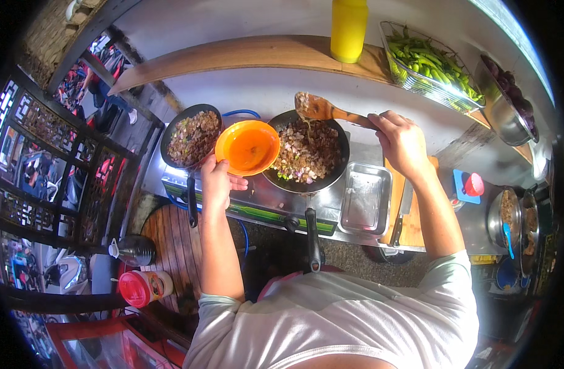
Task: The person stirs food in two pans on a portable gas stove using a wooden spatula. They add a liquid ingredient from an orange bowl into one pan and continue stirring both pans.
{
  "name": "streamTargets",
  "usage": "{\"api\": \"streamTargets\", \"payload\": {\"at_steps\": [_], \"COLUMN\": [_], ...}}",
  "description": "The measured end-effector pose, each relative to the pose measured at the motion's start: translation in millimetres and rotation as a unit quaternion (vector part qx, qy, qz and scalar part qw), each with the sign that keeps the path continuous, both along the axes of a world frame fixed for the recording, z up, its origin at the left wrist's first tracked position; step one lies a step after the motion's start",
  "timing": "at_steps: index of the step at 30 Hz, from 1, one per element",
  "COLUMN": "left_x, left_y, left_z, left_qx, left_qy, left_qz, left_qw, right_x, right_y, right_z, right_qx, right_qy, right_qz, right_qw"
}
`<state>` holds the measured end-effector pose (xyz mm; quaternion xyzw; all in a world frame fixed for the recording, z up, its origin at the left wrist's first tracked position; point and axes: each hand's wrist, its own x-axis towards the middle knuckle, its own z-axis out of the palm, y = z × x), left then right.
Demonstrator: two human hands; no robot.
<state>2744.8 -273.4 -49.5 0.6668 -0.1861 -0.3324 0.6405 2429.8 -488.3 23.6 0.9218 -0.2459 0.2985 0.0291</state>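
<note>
My left hand (218, 182) holds an orange bowl (248, 148) by its rim, between two frying pans. Only a little residue shows on the bowl's inside. In my right hand (399, 140) is a wooden spatula (325, 108), its blade tilted over the far rim of the larger frying pan (330, 182). Food clings to the blade, and a strand hangs from it. Chopped browned meat (316, 143) fills that pan, with diced onion and green pieces on its near left side. The smaller frying pan (194, 133) on the left holds a similar mix.
Both pans sit on a gas stove (263, 210). To the right lie a metal tray (365, 198), a knife (401, 214) and a cutting board (418, 226). A shelf (245, 53) above bears a yellow bottle (349, 32) and a basket of green peppers (429, 69). The larger pan's handle (313, 240) points towards me.
</note>
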Motion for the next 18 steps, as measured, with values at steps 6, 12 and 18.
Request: {"api": "streamTargets", "payload": {"at_steps": [6,12,18], "left_x": [-3,-15,-17], "left_y": [13,10,-4], "left_z": [-3,-27,-46], "left_qx": [0.001,-0.010,-0.051], "left_qy": [0.001,0.033,0.081], "left_qz": [0.006,-0.001,-0.025], "left_qw": [1.000,0.999,0.995], "right_x": [4,11,51], "right_y": [-4,2,15], "right_z": [-46,-31,-10], "right_qx": [-0.013,0.124,0.166], "right_qy": [0.083,0.039,0.078], "right_qz": [-0.010,-0.056,0.056], "right_qw": [0.996,0.990,0.981]}}
